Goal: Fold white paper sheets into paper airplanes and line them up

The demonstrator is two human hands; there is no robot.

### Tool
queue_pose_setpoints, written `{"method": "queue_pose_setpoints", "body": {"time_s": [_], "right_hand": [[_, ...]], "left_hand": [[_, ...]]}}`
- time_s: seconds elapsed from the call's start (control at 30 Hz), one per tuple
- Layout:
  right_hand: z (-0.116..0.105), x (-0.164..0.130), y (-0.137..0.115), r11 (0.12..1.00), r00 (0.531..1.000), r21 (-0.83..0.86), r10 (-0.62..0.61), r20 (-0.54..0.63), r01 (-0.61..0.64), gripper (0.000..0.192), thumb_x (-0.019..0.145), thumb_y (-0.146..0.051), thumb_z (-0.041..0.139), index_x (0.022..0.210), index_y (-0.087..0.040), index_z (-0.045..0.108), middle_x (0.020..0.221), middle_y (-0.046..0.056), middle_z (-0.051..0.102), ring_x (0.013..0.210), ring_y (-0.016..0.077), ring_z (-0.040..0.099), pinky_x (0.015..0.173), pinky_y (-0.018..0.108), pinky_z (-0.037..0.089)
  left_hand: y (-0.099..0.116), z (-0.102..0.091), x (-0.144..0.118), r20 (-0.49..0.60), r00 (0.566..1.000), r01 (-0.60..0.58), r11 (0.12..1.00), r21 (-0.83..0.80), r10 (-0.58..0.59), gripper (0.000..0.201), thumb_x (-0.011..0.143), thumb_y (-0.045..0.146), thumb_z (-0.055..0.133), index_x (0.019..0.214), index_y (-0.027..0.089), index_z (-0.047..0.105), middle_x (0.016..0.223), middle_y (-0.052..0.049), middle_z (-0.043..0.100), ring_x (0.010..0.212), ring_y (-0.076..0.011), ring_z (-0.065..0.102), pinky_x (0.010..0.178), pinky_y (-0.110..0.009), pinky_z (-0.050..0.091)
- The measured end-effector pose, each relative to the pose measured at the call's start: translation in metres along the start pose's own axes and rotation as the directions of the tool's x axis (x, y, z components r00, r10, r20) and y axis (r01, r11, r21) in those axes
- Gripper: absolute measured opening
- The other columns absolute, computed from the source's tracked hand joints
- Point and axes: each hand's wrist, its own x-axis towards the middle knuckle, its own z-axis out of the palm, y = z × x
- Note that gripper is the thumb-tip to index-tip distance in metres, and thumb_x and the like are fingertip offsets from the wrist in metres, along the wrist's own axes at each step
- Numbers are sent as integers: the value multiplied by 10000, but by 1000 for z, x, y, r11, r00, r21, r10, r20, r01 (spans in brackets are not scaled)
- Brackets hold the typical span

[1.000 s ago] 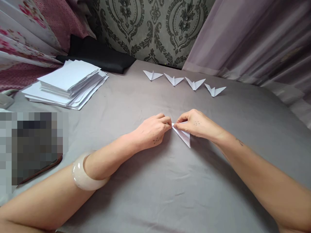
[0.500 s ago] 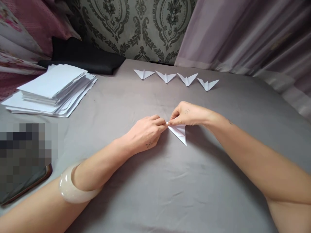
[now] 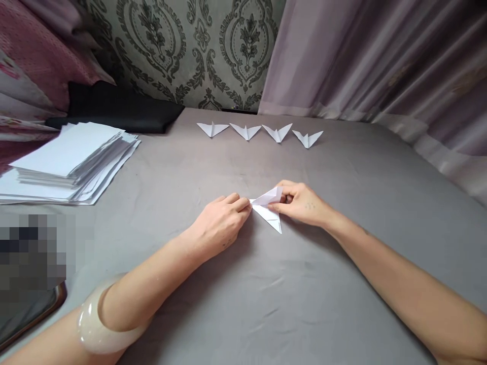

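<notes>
A grey sheet (image 3: 243, 314) covers the surface. On it, the left hand (image 3: 220, 225) pinches the nose of a folded white paper (image 3: 269, 214), while the right hand (image 3: 300, 203) grips an upper flap that has now lifted off the lower layer, where half a second ago it lay flat. Beyond, four finished folds (image 3: 261, 132) line the far edge.

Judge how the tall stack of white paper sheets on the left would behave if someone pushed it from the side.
The paper stack would probably shear rather than slide whole: its sheets are loose and already fanned unevenly at the edges. It looks fairly heavy for its footprint, being many sheets deep. The soft grey bedsheet beneath would likely drag on the bottom sheets.
</notes>
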Motion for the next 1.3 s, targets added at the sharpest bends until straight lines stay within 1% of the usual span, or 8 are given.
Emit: {"method": "queue_pose_setpoints", "body": {"time_s": [0.1,0.2,0.3,0.4,0.53,0.67,0.9,1.3], "right_hand": [[8,-13,8,968,977,-160,-206,-55,195,218,897,-294,522,939,-232,726,911,29,599,731,118,541,659,242,418],[8,-20,10,845,929,-407,-368,24,346,306,941,-207,427,1099,-252,685,962,64,602,851,162,539,712,274,419],[4,-23,11,763,907,-511,-411,89,396,337,925,-149,413,1137,-232,661,971,77,603,836,173,519,713,289,413],[3,-24,12,814,913,-440,-405,40,380,272,922,-184,458,1067,-224,685,936,61,601,805,157,515,706,277,409],[6,-20,12,941,964,-253,-252,-83,224,196,921,-237,510,915,-214,704,861,28,594,727,121,510,645,248,390],[10,-17,9,991,988,-132,-58,-146,39,244,907,-283,536,703,-199,640,766,-13,558,620,89,456,584,240,355],[12,-14,-3,974,962,-42,213,-171,-223,281,867,-366,541,647,-212,625,672,-34,559,576,96,469,548,243,351],[5,-5,-16,917,922,-114,373,-101,-383,286,810,-403,575,605,-206,599,533,-38,524,493,102,406,497,252,291]], "left_hand": [[4,0,0,8,1000,12,999,44,-13,298,887,56,370,1027,130,622,1045,-109,622,849,-210,542,669,-322,469],[9,0,0,20,1000,11,997,78,-12,292,861,32,388,992,134,628,1088,-108,616,822,-205,538,644,-325,458],[11,1,-1,15,1000,2,995,104,-3,305,837,15,404,999,132,635,1172,-113,601,853,-207,551,642,-322,459],[11,2,-2,-1,1000,3,991,131,-3,340,835,8,399,1045,129,638,1213,-116,598,874,-205,562,660,-314,466],[11,2,-2,7,1000,1,992,127,-2,391,844,3,379,1134,118,616,1236,-111,596,906,-206,574,668,-309,469],[11,0,-1,31,999,12,994,111,-15,448,848,-14,346,1239,67,548,1223,-114,602,915,-211,576,671,-319,476],[13,-1,2,19,999,37,990,136,-39,433,855,-12,335,1225,52,550,1172,-124,623,911,-219,593,680,-331,490],[15,-1,4,-79,995,65,992,106,-57,254,942,159,418,1100,86,604,1044,-112,650,810,-213,609,647,-348,503]]}}
